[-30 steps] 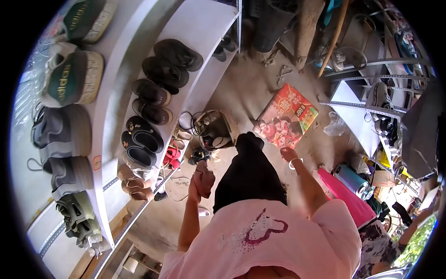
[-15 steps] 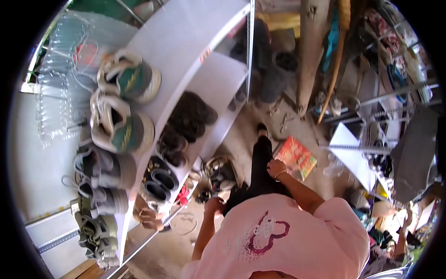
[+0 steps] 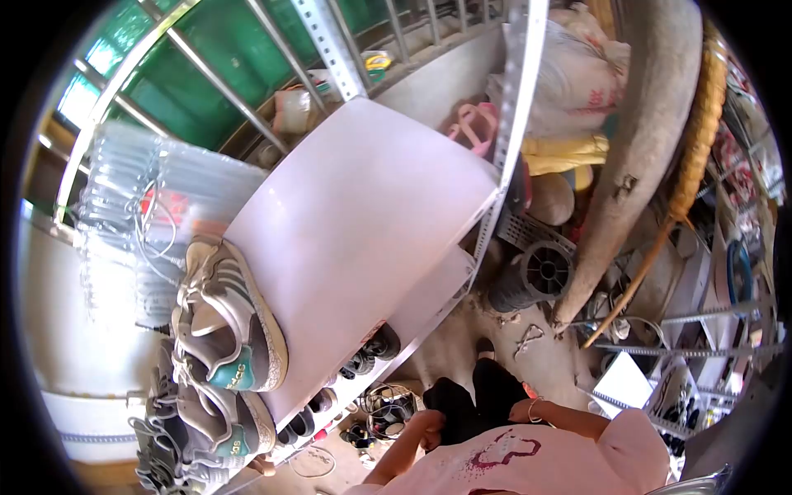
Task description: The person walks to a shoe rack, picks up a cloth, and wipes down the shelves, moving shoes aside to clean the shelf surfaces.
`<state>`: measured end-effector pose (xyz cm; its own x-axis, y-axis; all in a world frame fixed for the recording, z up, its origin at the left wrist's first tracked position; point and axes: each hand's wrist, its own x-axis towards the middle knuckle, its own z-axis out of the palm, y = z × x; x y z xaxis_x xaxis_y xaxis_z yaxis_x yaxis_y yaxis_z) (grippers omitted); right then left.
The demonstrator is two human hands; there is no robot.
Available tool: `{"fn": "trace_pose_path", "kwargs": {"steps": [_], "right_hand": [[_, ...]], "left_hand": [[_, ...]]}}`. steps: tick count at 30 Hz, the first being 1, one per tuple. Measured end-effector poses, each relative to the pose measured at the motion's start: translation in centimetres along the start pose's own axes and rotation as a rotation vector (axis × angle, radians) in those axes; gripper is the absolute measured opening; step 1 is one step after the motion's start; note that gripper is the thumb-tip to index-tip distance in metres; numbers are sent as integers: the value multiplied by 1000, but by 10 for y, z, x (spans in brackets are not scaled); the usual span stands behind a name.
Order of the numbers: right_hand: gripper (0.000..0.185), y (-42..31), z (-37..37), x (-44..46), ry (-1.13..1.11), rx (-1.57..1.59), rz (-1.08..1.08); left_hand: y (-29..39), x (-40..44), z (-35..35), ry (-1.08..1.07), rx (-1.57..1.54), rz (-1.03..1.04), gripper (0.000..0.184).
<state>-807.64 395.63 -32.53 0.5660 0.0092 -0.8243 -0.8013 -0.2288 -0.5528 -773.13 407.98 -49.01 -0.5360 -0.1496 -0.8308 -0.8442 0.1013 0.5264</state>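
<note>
My left hand [image 3: 426, 426] hangs by my left thigh with its fingers curled in, and nothing shows in it. Beside the other thigh is my right hand [image 3: 525, 410], a bracelet on its wrist, its fingers bent and partly hidden. No object is seen in it. Both hands are close to my black trousers [image 3: 453, 407]. To my left, a pair of grey-beige sneakers [image 3: 223, 330] with teal heels stands on the white shelf [image 3: 355, 206]. Grey sneakers [image 3: 157, 445] line up nearer to me.
Inflated plastic packaging [image 3: 124, 190] leans behind the sneakers. Metal bars [image 3: 223, 82] run along the back. A thick wooden trunk [image 3: 631, 173] slants down beside the shelf post [image 3: 516, 132]. A black spool-like cylinder [image 3: 540, 274] is on the floor. Shelving [image 3: 701, 351] stands at right.
My view has tilted up and moved forward, showing more of the white upper shelf and the bars. Both hands now appear lower in view. The red-orange printed item is nearly hidden.
</note>
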Motion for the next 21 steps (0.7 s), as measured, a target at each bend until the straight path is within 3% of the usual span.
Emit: {"fn": "trace_pose_path", "kwargs": {"steps": [3, 5, 7, 9, 11, 13, 15, 17, 21], "right_hand": [[50, 20, -5, 43, -56, -220, -78], [50, 17, -12, 60, -23, -191, 109], [50, 13, -26, 86, -68, -220, 160], [46, 22, -17, 118, 40, -137, 110], [45, 42, 0, 165, -45, -256, 34], [45, 44, 7, 182, -119, -230, 170], [45, 20, 0, 165, -179, -201, 307], [44, 53, 25, 181, 71, -299, -25], [46, 61, 45, 163, 339, -101, -82]], "left_hand": [[24, -24, 1, -96, -186, -74, 37], [33, -23, 8, -138, -231, -99, 34], [35, -11, 18, -165, -244, -116, 31], [33, 5, 28, -153, -254, -130, 29], [29, 20, 40, -140, -290, -109, 27], [29, 30, 47, -84, -327, -90, 26], [30, 35, 51, 20, -372, -64, 25], [37, 32, 46, 211, -446, -41, 24], [52, 6, 24, 833, -749, -23, 26]]}}
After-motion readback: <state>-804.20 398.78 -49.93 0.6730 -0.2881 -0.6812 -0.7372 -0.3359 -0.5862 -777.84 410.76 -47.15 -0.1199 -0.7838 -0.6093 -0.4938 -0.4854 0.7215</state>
